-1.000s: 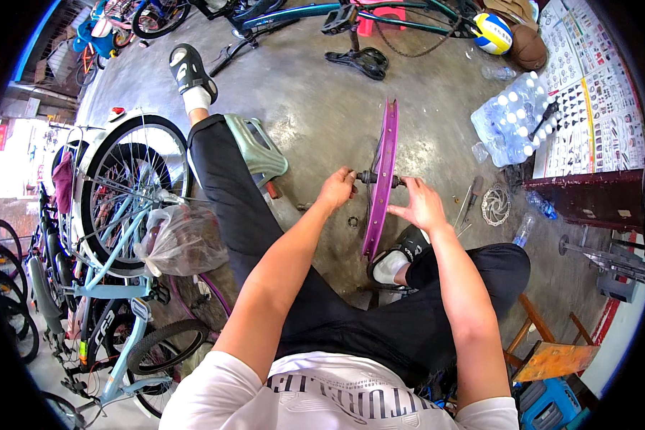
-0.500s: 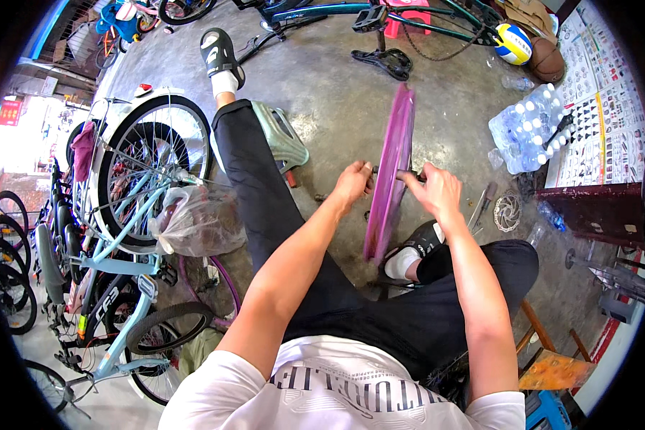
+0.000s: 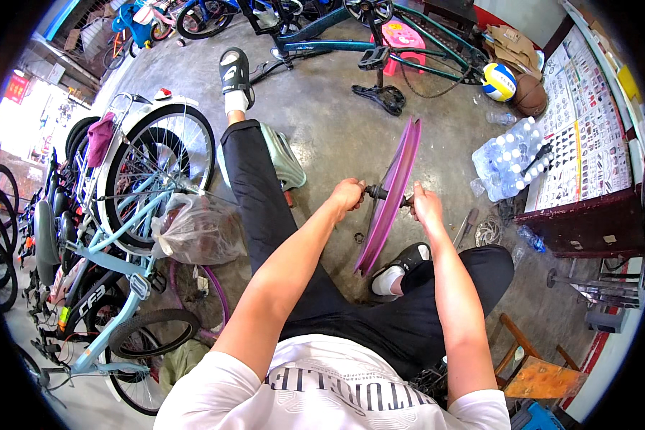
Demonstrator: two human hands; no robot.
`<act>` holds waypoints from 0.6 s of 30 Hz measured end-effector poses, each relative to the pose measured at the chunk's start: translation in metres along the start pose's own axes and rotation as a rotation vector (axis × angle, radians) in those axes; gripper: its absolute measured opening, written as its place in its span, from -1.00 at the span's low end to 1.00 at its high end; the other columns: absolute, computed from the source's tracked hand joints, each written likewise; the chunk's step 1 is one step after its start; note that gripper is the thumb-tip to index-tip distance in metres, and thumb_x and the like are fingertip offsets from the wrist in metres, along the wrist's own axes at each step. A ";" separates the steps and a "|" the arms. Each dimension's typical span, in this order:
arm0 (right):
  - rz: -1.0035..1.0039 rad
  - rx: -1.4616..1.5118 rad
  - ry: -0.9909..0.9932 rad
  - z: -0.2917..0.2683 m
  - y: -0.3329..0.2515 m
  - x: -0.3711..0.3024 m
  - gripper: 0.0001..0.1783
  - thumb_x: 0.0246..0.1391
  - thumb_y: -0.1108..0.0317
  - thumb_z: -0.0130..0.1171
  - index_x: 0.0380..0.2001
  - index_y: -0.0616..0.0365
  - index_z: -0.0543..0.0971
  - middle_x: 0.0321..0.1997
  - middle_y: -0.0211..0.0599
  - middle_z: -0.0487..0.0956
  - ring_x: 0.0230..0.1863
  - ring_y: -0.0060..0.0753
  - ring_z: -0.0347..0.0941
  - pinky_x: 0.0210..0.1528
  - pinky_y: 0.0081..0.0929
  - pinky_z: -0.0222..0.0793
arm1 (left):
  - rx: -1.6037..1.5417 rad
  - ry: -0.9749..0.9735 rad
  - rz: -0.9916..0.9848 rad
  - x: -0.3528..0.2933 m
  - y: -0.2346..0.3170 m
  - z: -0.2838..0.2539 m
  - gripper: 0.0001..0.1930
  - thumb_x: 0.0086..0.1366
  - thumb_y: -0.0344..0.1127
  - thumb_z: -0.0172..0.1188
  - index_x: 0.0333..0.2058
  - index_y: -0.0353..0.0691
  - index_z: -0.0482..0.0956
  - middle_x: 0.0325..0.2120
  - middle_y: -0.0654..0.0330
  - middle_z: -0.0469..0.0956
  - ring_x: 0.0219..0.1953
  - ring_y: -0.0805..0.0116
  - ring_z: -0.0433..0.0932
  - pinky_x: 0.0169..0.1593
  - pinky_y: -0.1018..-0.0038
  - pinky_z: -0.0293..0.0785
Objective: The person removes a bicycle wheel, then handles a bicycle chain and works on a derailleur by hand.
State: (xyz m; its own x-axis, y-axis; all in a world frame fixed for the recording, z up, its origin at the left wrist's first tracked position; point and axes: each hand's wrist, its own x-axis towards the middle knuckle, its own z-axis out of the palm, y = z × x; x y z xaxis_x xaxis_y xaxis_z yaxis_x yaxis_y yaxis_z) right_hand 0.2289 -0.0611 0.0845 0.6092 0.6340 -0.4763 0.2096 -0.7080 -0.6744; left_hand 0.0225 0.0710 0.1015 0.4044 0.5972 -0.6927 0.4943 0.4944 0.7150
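Underneath everything, one grey floor (image 3: 337,143). Along the left, crowded together, parked bicycles, too overlapped to count, with one light-blue bike (image 3: 125,268) foremost. Across the top, one teal frame (image 3: 330,46). On the right, one big chart (image 3: 588,122) covered in small pictures.

Between the spread legs (image 3: 269,186), one purple wheel (image 3: 387,222), seen nearly edge-on, upright but tilted, top leaning right. At lower left, close to the light-blue bike, one black tyre (image 3: 150,351).

Toward the chart, one pack of clear bottles (image 3: 505,165) with white caps, too bunched to count. Farther in, two stools: one pale green stool (image 3: 283,154) just beside the left leg, one pink stool (image 3: 405,39) behind the teal frame. Near the light-blue bike, one clear plastic bag (image 3: 197,233).

Side by side above the bottles, two balls: one blue, yellow and white ball (image 3: 498,82), one brown ball (image 3: 530,94). On the feet, two black shoes (image 3: 234,72), one far forward, one near the wheel's lower edge.

Then two hands, neither spread. Left hand (image 3: 347,195): fingers curled in, clasping the left end of the axle (image 3: 375,191). Right hand (image 3: 428,206): fingers drawn together, pinching the axle's right end; cannot tell how firmly. Near the right knee, one brake disc (image 3: 489,231). Smallest, left of the wheel on the floor, one dark ring (image 3: 359,237).
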 end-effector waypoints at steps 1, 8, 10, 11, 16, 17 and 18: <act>0.010 -0.005 0.003 0.001 0.000 -0.001 -0.23 0.39 -0.22 -0.20 -0.55 0.24 0.62 -0.67 -0.18 0.58 -0.56 -0.19 0.61 -0.30 -0.16 0.49 | 0.014 0.003 0.000 0.000 0.000 0.001 -0.69 0.49 -0.13 0.03 -0.31 -0.26 0.51 -0.55 0.25 0.46 -0.57 0.41 0.37 -0.48 0.37 0.30; -0.073 -0.031 0.020 0.011 0.021 0.018 -0.27 0.40 -0.16 -0.14 -0.45 0.33 0.66 -0.68 -0.25 0.54 -0.69 -0.39 0.45 -0.55 -0.36 0.36 | 0.044 0.014 0.000 -0.002 -0.001 -0.001 -0.70 0.50 -0.14 0.03 -0.29 -0.27 0.51 -0.53 0.24 0.46 -0.55 0.40 0.38 -0.46 0.36 0.30; -0.048 0.014 0.026 0.011 0.015 0.013 -0.27 0.40 -0.15 -0.14 -0.45 0.33 0.67 -0.68 -0.25 0.55 -0.68 -0.39 0.45 -0.54 -0.35 0.37 | 0.029 0.004 0.001 -0.002 -0.004 -0.002 -0.70 0.52 -0.14 0.01 -0.30 -0.25 0.49 -0.54 0.25 0.45 -0.55 0.42 0.37 -0.46 0.38 0.29; -0.034 0.036 0.029 0.011 0.013 0.011 -0.27 0.40 -0.15 -0.14 -0.45 0.33 0.67 -0.67 -0.25 0.55 -0.68 -0.39 0.45 -0.54 -0.34 0.37 | 0.017 -0.004 0.005 -0.002 -0.005 -0.002 -0.70 0.53 -0.13 0.00 -0.31 -0.24 0.47 -0.54 0.26 0.44 -0.55 0.43 0.37 -0.47 0.41 0.27; -0.042 -0.048 0.026 0.006 0.005 0.004 -0.20 0.38 -0.23 -0.25 -0.59 0.24 0.61 -0.67 -0.14 0.59 -0.51 -0.11 0.63 -0.24 -0.10 0.49 | 0.007 0.000 -0.002 0.000 -0.005 0.000 -0.70 0.54 -0.13 -0.02 -0.32 -0.22 0.45 -0.55 0.28 0.43 -0.56 0.45 0.36 -0.49 0.43 0.25; -0.048 -0.057 0.024 0.006 0.005 0.004 -0.20 0.38 -0.23 -0.25 -0.58 0.24 0.62 -0.67 -0.14 0.59 -0.51 -0.11 0.63 -0.24 -0.10 0.49 | 0.010 0.001 -0.001 0.001 -0.006 0.000 -0.70 0.54 -0.14 -0.02 -0.32 -0.22 0.45 -0.55 0.28 0.43 -0.56 0.45 0.36 -0.49 0.43 0.25; -0.046 -0.064 0.024 0.006 0.006 0.005 -0.19 0.38 -0.24 -0.25 -0.58 0.24 0.62 -0.67 -0.14 0.59 -0.51 -0.11 0.63 -0.24 -0.10 0.49 | 0.012 0.001 -0.001 0.001 -0.007 0.000 -0.70 0.54 -0.14 -0.02 -0.32 -0.22 0.45 -0.55 0.28 0.43 -0.57 0.45 0.36 -0.49 0.43 0.25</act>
State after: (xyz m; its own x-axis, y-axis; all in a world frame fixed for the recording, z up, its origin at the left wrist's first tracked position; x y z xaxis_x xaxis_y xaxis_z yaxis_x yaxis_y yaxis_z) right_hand 0.2285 -0.0602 0.0743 0.6156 0.6594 -0.4315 0.2859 -0.6971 -0.6575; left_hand 0.0195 0.0681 0.0959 0.4033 0.5969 -0.6936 0.5044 0.4874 0.7127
